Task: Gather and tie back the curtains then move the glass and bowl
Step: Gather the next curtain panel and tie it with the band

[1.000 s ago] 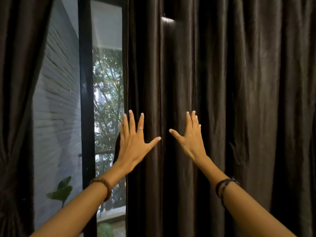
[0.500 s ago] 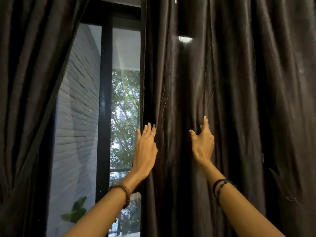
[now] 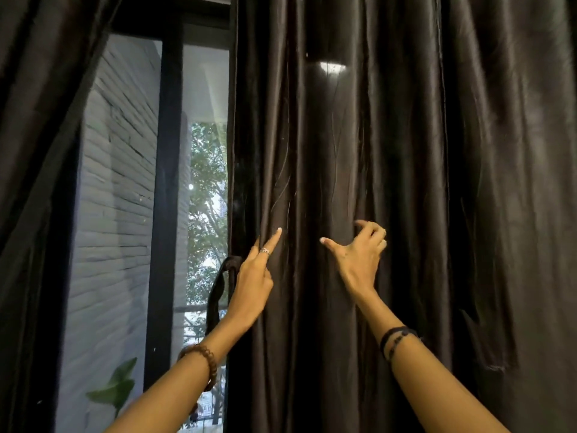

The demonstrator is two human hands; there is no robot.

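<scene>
the left hand's fingers [image 3: 274,237] are mostly straight, one ringed finger pointing up and lying against the inner edge of the right curtain [image 3: 406,182], the others tucked behind the fold so i can't see whether they pinch it. the left hand [image 3: 253,282] itself sits right at that edge, a beaded bracelet [image 3: 204,359] on its wrist. the right hand [image 3: 359,257] is a little further in on the same curtain, fingers curled into a fold of the dark, shiny fabric and the thumb stuck out to the left, not touching the cloth as far as i can tell. dark bands [image 3: 396,339] circle that wrist. just behind the left hand a dark tie-back strap [image 3: 218,292] hangs down beside the curtain's edge. the left curtain [image 3: 40,151] is drawn away to the far side, leaving the window [image 3: 199,214] showing between the two: a black frame, a white brick wall [image 3: 118,198], trees outside, and a green leaf [image 3: 115,385] low down. no glass or bowl in sight from here.
</scene>
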